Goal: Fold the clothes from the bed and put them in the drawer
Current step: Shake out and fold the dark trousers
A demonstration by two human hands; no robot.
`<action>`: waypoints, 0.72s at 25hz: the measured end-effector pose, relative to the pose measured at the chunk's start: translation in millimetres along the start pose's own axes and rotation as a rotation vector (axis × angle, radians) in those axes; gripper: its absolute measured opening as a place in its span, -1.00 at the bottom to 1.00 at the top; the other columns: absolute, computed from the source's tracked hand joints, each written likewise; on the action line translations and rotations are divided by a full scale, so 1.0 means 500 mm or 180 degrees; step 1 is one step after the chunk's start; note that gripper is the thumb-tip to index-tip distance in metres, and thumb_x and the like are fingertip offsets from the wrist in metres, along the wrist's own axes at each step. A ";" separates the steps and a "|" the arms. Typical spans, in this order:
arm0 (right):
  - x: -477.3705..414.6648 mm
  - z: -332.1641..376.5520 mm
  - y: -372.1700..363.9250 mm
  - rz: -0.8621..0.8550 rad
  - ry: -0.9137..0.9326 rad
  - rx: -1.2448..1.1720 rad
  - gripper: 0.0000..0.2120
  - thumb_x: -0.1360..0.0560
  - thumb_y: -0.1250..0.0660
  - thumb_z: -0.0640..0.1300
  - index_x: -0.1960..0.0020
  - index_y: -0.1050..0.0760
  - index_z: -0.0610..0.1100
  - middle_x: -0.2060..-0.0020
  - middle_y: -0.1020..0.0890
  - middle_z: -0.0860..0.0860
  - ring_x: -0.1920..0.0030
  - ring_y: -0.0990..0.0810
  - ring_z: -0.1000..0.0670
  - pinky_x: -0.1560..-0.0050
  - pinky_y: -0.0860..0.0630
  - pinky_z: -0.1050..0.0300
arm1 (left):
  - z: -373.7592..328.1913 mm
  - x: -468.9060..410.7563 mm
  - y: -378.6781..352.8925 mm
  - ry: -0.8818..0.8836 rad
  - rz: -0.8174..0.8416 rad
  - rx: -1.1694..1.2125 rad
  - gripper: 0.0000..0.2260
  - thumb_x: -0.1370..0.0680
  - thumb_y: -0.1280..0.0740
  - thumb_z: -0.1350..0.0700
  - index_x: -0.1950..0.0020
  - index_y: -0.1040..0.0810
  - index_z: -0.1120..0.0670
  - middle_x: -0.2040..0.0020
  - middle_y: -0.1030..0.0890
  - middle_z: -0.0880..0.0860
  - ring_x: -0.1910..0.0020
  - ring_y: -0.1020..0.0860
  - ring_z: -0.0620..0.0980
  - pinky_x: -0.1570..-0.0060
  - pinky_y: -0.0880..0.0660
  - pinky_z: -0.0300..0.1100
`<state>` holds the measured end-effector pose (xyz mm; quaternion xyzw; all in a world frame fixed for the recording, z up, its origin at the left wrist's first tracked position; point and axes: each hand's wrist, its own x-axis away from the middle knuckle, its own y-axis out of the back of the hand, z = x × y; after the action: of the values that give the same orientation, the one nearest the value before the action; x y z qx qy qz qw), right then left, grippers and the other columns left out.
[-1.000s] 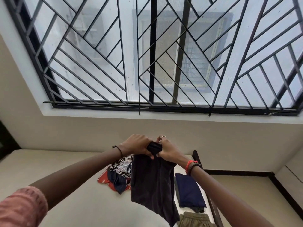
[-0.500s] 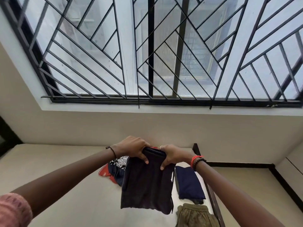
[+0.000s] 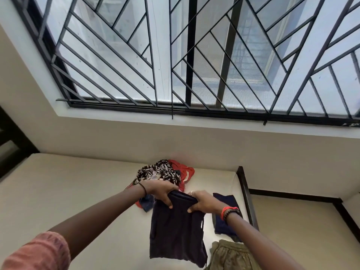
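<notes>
A dark purple-black garment [image 3: 176,228] hangs doubled over above the cream bed [image 3: 68,191]. My left hand [image 3: 160,191] grips its top left corner and my right hand [image 3: 204,201] grips its top right corner, fingers curled over the edge. Behind my hands lies a heap of unfolded clothes [image 3: 161,173], black-and-white patterned, red and blue. A folded navy piece [image 3: 226,217] lies to the right, partly under my right forearm. An olive garment [image 3: 229,255] lies near the bottom. No drawer is in view.
A dark bed frame edge [image 3: 246,193] runs along the bed's right side, with floor beyond it. A barred window [image 3: 194,55] fills the wall above the bed. A dark opening [image 3: 7,143] sits at the far left.
My hands have lowered the dark garment toward the bed and spread slightly apart along its top edge. The view has tilted down, showing more of the clothes heap.
</notes>
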<state>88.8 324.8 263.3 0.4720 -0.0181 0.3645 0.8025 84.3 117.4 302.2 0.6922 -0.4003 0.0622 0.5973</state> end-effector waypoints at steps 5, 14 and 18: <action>-0.050 -0.048 0.025 -0.0392 -0.0072 0.0096 -0.21 -0.36 -0.49 -0.11 -0.50 -0.20 -0.01 -0.22 -0.57 -0.09 -0.21 -0.53 -0.09 -0.15 -0.46 0.12 | 0.016 -0.065 0.012 0.0180 -0.0406 -0.0497 -0.64 -0.46 -0.39 0.03 -0.24 -0.49 0.03 -0.10 -0.61 0.09 -0.08 -0.56 0.12 0.01 -0.48 -0.08; -0.061 -0.010 0.127 -0.1598 -0.0060 0.0761 -0.29 -0.46 -0.38 -0.11 -0.50 -0.12 0.08 -0.04 -0.64 -0.11 -0.03 -0.62 -0.20 0.07 -0.53 -0.02 | 0.025 -0.065 0.085 0.0198 -0.1961 -0.1141 -0.47 -0.54 -0.29 0.03 -0.50 -0.25 -0.01 -0.26 -0.56 0.08 -0.20 -0.53 0.14 -0.13 -0.45 -0.02; -0.073 -0.067 -0.085 -0.1977 0.0192 0.1267 -0.49 -0.37 -0.43 -0.28 -0.31 -0.46 -0.10 0.05 -0.67 -0.10 0.09 -0.65 -0.16 0.12 -0.58 0.02 | 0.085 -0.108 -0.159 -0.0383 -0.2211 -0.1153 -0.46 -0.48 -0.32 0.17 -0.46 -0.33 0.15 -0.37 -0.48 0.09 -0.31 -0.49 0.01 -0.30 -0.38 -0.09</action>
<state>77.4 317.6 199.5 0.5908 0.2209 0.1137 0.7676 81.1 103.5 198.2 0.6723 -0.1810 -0.2558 0.6707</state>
